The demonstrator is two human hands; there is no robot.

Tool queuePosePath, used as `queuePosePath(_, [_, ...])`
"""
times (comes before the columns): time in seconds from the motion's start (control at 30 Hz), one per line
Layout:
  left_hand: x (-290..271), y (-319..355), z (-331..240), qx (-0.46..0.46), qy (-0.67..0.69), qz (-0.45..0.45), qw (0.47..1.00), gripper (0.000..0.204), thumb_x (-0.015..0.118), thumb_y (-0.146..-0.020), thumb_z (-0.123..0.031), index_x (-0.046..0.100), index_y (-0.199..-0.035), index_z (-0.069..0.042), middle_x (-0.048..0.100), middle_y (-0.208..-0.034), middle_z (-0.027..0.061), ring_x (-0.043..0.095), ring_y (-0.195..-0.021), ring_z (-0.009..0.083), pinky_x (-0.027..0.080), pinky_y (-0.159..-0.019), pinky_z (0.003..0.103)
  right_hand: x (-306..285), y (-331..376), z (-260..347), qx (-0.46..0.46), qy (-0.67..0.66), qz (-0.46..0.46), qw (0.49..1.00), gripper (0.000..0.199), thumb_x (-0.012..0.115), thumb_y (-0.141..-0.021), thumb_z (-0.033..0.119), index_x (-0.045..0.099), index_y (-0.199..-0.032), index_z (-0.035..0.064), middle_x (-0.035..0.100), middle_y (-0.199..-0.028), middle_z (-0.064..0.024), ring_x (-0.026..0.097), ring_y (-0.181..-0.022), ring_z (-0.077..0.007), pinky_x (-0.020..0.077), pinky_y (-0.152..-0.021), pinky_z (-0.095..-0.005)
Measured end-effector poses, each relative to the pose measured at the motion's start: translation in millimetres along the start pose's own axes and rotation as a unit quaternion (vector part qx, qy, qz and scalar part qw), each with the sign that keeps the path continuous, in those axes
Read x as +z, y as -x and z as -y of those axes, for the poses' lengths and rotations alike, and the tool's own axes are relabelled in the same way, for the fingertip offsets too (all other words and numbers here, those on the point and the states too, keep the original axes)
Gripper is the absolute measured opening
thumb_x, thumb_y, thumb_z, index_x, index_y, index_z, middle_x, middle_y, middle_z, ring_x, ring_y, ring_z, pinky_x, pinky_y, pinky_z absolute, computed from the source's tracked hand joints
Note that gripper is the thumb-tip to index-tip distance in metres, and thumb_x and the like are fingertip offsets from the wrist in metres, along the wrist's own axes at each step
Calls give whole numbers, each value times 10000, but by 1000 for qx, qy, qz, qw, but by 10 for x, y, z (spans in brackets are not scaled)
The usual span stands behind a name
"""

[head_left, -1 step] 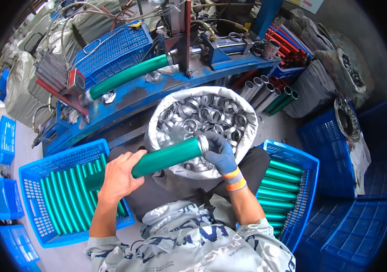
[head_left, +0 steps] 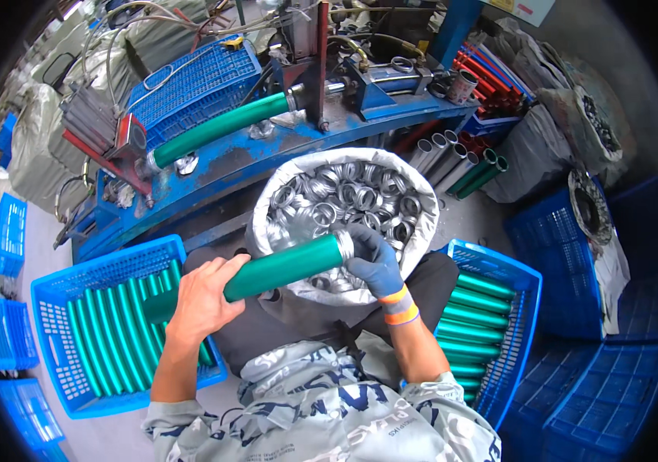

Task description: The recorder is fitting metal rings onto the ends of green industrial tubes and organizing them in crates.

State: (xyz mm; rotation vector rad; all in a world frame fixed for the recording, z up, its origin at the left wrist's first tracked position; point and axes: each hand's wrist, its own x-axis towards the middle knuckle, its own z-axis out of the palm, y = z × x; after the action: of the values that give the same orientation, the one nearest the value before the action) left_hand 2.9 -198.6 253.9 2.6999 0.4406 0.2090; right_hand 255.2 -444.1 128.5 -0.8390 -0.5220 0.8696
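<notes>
My bare left hand [head_left: 207,296] is wrapped round a shiny green tube [head_left: 287,266], which slants up to the right across my lap. At the tube's right end sits a silver threaded metal ring [head_left: 345,244]. My right hand [head_left: 374,260], in a blue-grey glove with an orange cuff, has its fingers closed on that ring; some fingertips are hidden behind it. Just beyond the tube stands a white-lined round container [head_left: 427,202] heaped with similar silver rings [head_left: 364,199].
Blue crates of green tubes stand to my left [head_left: 48,339] and right [head_left: 525,331]. Ahead is a blue metal bench [head_left: 221,165] with another green tube [head_left: 221,129] clamped in a machine. Upright tubes [head_left: 452,158] stand beyond the container. Stacked blue crates [head_left: 614,377] line the far right.
</notes>
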Motion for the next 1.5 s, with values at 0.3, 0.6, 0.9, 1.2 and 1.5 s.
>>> queuePosePath(0.3, [73, 44, 89, 2, -29, -3, 1000, 772, 830, -701, -69, 723, -1462, -127, 739, -1048, 106, 731, -994, 356, 595, -862, 486, -24, -12, -3, 87, 148, -39, 984, 721, 784, -951, -41, 559, -1635, -81, 720, -1467, -136, 706, -1296, -201, 572, -1145, -371])
queuePosePath(0.6, [346, 33, 163, -4, -30, -55, 998, 776, 824, -693, -56, 738, -1462, -115, 767, -1122, 103, 733, -1017, 349, 596, -906, 469, -85, -160, -142, 91, 94, -39, 991, 755, 821, -974, -21, 520, -1664, -75, 642, -1597, -158, 646, -1409, -222, 536, -1195, -386])
queuePosePath(0.9, [253, 154, 248, -42, 35, -87, 995, 724, 859, -737, -76, 726, -1448, -101, 778, -1173, 86, 750, -1084, 337, 593, -966, 454, -434, -295, -26, 45, 129, -172, 976, 923, 911, -885, 205, 522, -1690, -24, 633, -1587, -176, 706, -1262, -185, 581, -1066, -307])
queuePosePath(1.2, [204, 352, 410, -136, 483, -253, 827, 674, 872, -915, -82, 588, -1524, -40, 711, -1236, 104, 716, -1130, 216, 591, -1021, 388, -849, -197, -705, 22, 778, -78, 623, 708, 913, -844, 363, 709, -1498, 184, 713, -1471, -115, 729, -1261, -383, 604, -1046, -518])
queuePosePath(1.5, [523, 483, 391, -195, 645, -369, 641, 546, 579, -1196, -492, 534, -1542, -72, 722, -1412, 203, 710, -1227, 302, 558, -1084, 454, -1175, -344, -1094, -27, 891, 17, 453, 177, 839, -881, 304, 858, -997, 173, 757, -1206, -114, 721, -1132, -343, 558, -933, -508])
